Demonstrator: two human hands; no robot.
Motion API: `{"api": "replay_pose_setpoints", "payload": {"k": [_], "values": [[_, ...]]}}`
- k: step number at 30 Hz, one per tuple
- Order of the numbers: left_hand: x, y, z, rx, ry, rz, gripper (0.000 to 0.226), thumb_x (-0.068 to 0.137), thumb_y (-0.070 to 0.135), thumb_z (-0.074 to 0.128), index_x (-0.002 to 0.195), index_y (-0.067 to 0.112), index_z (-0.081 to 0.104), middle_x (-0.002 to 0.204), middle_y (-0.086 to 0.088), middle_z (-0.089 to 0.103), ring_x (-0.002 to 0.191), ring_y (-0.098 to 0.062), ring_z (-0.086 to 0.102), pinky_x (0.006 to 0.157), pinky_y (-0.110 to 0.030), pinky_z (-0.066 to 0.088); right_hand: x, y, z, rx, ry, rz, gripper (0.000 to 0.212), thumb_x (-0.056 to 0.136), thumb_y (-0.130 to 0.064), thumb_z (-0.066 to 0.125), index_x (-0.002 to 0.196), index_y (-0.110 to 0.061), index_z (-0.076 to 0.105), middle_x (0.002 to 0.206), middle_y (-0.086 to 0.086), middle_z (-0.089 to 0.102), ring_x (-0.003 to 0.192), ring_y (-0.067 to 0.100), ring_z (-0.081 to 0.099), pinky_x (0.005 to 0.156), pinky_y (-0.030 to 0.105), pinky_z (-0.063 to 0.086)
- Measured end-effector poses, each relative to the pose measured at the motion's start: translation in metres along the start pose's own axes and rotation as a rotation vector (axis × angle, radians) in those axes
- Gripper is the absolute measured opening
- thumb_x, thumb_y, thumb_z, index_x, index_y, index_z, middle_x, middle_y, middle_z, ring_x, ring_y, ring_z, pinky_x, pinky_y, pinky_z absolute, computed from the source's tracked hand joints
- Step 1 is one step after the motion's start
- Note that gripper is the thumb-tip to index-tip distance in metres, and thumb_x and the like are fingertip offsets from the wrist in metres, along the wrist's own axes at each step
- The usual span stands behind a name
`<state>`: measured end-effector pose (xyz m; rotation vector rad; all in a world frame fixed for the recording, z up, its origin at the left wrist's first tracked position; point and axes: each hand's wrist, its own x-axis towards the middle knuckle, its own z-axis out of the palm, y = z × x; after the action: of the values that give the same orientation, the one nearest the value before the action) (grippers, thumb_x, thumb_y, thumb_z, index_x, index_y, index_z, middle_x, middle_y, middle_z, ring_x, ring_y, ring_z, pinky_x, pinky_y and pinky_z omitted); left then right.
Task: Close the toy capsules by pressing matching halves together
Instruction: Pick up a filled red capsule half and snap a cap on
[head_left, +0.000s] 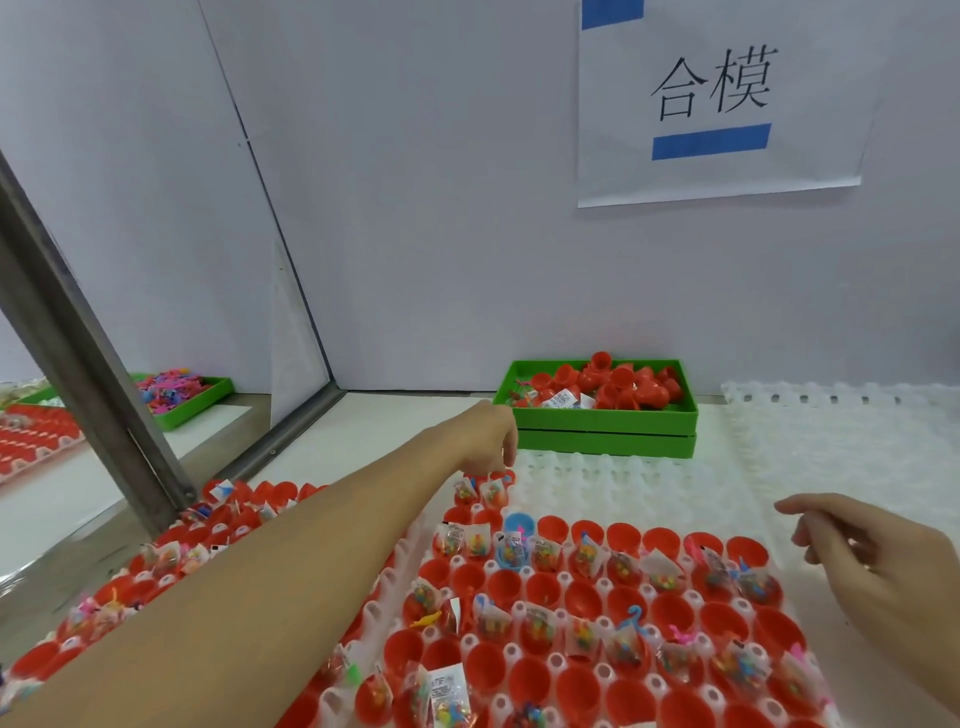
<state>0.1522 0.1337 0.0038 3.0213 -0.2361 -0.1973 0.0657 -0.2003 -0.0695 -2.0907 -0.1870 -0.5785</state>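
Note:
A white tray (558, 662) in front of me holds several open red capsule halves (511, 582), many with small bagged toys inside. One blue capsule half (518, 525) sits among them. My left hand (491, 439) reaches far forward, fingers pointing down over the far red halves near the tray's back edge; I cannot tell whether it holds anything. My right hand (878, 564) hovers at the right over the tray's edge, fingers relaxed and holding nothing. A green bin (597, 415) at the back holds loose red capsule halves (621, 384).
A second tray of red halves (156, 561) lies under my left forearm. Empty white trays (841, 441) stretch across the right and back. A metal post (88, 364) slants at the left. Another green bin (192, 400) with coloured toys stands beyond it. A white wall with a sign (722, 98) is behind.

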Motion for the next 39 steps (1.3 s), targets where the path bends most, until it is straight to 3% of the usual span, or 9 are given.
{"api": "replay_pose_setpoints", "payload": {"k": [5, 11, 15, 22, 25, 29, 33, 36, 39], "values": [[-0.002, -0.002, 0.007, 0.015, 0.056, -0.032, 0.018, 0.088, -0.002, 0.066, 0.099, 0.007, 0.076, 0.119, -0.012, 0.066, 0.103, -0.026, 0.064, 0.077, -0.027, 0.051, -0.001, -0.003, 0.0, 0.015, 0.04, -0.021, 0.046, 0.09, 0.002, 0.057, 0.085, -0.043, 0.067, 0.08, -0.018, 0.067, 0.072, 0.006, 0.065, 0.06, 0.02, 0.05], [-0.003, 0.002, 0.002, -0.017, 0.123, -0.054, 0.021, 0.088, -0.008, 0.061, 0.099, 0.001, 0.075, 0.105, -0.012, 0.072, 0.091, -0.022, 0.069, 0.074, -0.025, 0.055, 0.0, -0.009, 0.001, 0.076, 0.05, -0.025, 0.046, 0.091, 0.005, 0.056, 0.086, -0.04, 0.067, 0.077, -0.009, 0.069, 0.077, 0.006, 0.064, 0.066, 0.018, 0.05], [-0.003, 0.013, -0.015, 0.012, 0.148, 0.002, 0.021, 0.087, -0.009, 0.062, 0.099, 0.001, 0.076, 0.104, -0.013, 0.073, 0.093, -0.022, 0.069, 0.084, -0.031, 0.057, 0.001, -0.015, 0.0, 0.107, 0.052, -0.057, 0.045, 0.09, 0.01, 0.056, 0.087, -0.033, 0.069, 0.081, -0.014, 0.068, 0.069, 0.006, 0.066, 0.062, 0.018, 0.05], [-0.009, 0.063, -0.036, 0.041, 0.143, 0.167, 0.026, 0.084, -0.012, 0.057, 0.093, 0.001, 0.078, 0.096, -0.011, 0.075, 0.084, -0.02, 0.07, 0.074, -0.03, 0.059, -0.001, -0.033, 0.005, 0.215, -0.051, -0.083, 0.039, 0.089, 0.008, 0.06, 0.089, -0.028, 0.074, 0.076, -0.004, 0.072, 0.063, 0.009, 0.068, 0.059, 0.016, 0.051], [-0.016, 0.098, -0.038, 0.041, 0.119, 0.266, 0.026, 0.083, -0.013, 0.057, 0.09, 0.002, 0.078, 0.093, -0.011, 0.075, 0.08, -0.019, 0.07, 0.069, -0.032, 0.06, -0.003, -0.04, 0.007, 0.307, -0.147, -0.012, 0.033, 0.088, 0.004, 0.065, 0.093, -0.027, 0.074, 0.079, -0.004, 0.075, 0.069, 0.01, 0.071, 0.064, 0.014, 0.053], [-0.027, 0.15, -0.039, 0.052, 0.136, 0.437, 0.023, 0.083, -0.011, 0.059, 0.09, 0.001, 0.077, 0.089, -0.011, 0.075, 0.076, -0.019, 0.069, 0.06, -0.026, 0.055, -0.003, -0.045, 0.005, 0.458, -0.229, 0.066, 0.033, 0.084, -0.005, 0.072, 0.107, -0.029, 0.071, 0.095, -0.005, 0.076, 0.089, 0.013, 0.073, 0.076, 0.023, 0.058], [-0.036, 0.185, -0.037, 0.096, 0.163, 0.543, 0.023, 0.082, -0.009, 0.06, 0.09, 0.004, 0.077, 0.074, -0.007, 0.067, 0.062, -0.019, 0.064, 0.047, -0.021, 0.045, 0.001, -0.041, -0.001, 0.592, -0.235, 0.119, 0.043, 0.075, -0.027, 0.071, 0.117, -0.032, 0.066, 0.104, -0.009, 0.076, 0.095, 0.01, 0.072, 0.071, 0.015, 0.056], [-0.039, 0.197, -0.036, 0.081, 0.132, 0.578, 0.027, 0.08, -0.012, 0.057, 0.087, 0.004, 0.077, 0.061, 0.001, 0.053, 0.053, -0.015, 0.053, 0.045, -0.021, 0.038, 0.003, -0.034, -0.002, 0.712, -0.274, 0.173, 0.04, 0.075, -0.03, 0.069, 0.115, -0.032, 0.068, 0.106, 0.0, 0.076, 0.095, 0.021, 0.073, 0.072, 0.022, 0.059], [-0.039, 0.204, -0.034, 0.054, 0.108, 0.59, 0.03, 0.077, -0.016, 0.055, 0.083, 0.003, 0.077, 0.058, 0.005, 0.046, 0.051, -0.016, 0.052, 0.047, -0.026, 0.043, 0.004, -0.031, -0.002, 0.816, -0.352, 0.205, 0.037, 0.073, -0.033, 0.075, 0.11, -0.027, 0.074, 0.105, 0.013, 0.075, 0.097, 0.034, 0.072, 0.079, 0.032, 0.06]]}}
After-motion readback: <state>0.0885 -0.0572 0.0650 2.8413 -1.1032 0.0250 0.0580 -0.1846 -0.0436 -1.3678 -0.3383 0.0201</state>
